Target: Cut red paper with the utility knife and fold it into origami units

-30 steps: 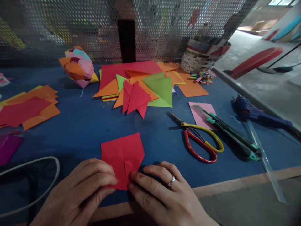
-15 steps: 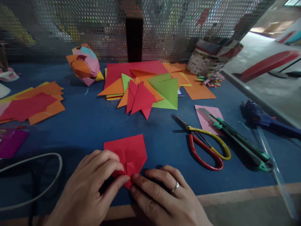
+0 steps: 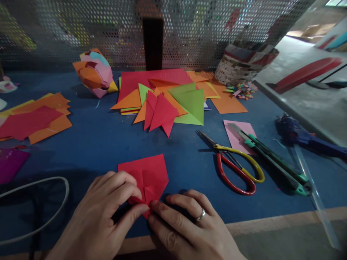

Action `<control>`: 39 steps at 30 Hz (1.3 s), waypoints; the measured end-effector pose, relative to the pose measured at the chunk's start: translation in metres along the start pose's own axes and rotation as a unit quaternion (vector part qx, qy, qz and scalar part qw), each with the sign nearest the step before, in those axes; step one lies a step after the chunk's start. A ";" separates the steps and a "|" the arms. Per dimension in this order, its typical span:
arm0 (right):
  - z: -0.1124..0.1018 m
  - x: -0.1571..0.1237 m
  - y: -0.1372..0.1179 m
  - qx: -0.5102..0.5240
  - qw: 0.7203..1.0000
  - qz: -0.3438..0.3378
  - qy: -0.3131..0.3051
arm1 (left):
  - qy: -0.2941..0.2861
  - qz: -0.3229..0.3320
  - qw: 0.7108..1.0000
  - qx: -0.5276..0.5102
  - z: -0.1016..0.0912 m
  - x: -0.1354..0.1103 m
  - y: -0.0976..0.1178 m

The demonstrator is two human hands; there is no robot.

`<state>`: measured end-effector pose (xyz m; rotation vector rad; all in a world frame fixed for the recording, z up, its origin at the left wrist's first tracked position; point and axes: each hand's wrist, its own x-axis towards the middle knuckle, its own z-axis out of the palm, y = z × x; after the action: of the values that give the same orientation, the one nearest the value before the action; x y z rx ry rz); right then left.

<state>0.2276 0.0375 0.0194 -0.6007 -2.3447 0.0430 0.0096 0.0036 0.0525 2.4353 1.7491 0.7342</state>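
A red sheet of paper (image 3: 153, 173) with creases and a small raised fold lies near the table's front edge. My left hand (image 3: 108, 206) pinches its lower left part between thumb and curled fingers. The lower tip of the sheet lies under the fingertips of my right hand (image 3: 189, 220), which wears a ring and presses with thumb and forefinger close together. Both hands' fingertips almost meet at the fold. To the right of the sheet rest scissors (image 3: 235, 180) with one red and one yellow handle.
Folded red, orange and green papers (image 3: 165, 112) lie in the middle. A green utility knife (image 3: 276, 162) crosses a pink paper (image 3: 230, 135); a blue glue gun (image 3: 303, 135) is beyond it. Left are a paper ball (image 3: 96, 74), more papers (image 3: 48, 122) and a cable (image 3: 66, 195).
The view has shifted very slightly, so everything sits a little further left. Both hands keep the same hold on the red paper.
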 end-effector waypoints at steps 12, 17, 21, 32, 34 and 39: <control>-0.005 -0.002 0.000 0.038 0.999 0.021 -0.001 | 0.012 0.022 0.999 0.020 -0.001 0.005 0.001; -0.002 0.002 -0.002 0.000 1.000 0.015 -0.006 | 0.005 0.020 0.999 0.024 -0.001 0.006 0.000; 0.003 0.007 -0.007 -0.006 0.999 0.030 0.018 | 0.000 0.024 0.999 0.032 -0.001 0.004 0.000; 0.005 0.010 -0.007 -0.001 0.999 0.031 0.026 | 0.047 -0.037 0.996 0.064 0.007 -0.004 -0.006; 0.005 0.009 -0.007 -0.003 0.999 0.031 0.032 | 0.050 -0.038 0.996 0.057 0.008 -0.004 -0.005; 0.007 0.008 -0.007 -0.003 0.999 0.034 0.031 | 0.056 -0.045 0.996 0.062 0.007 -0.005 -0.006</control>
<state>0.2147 0.0360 0.0207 -0.6763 -2.2647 0.0480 0.0063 0.0023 0.0423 2.4168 1.9870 0.7902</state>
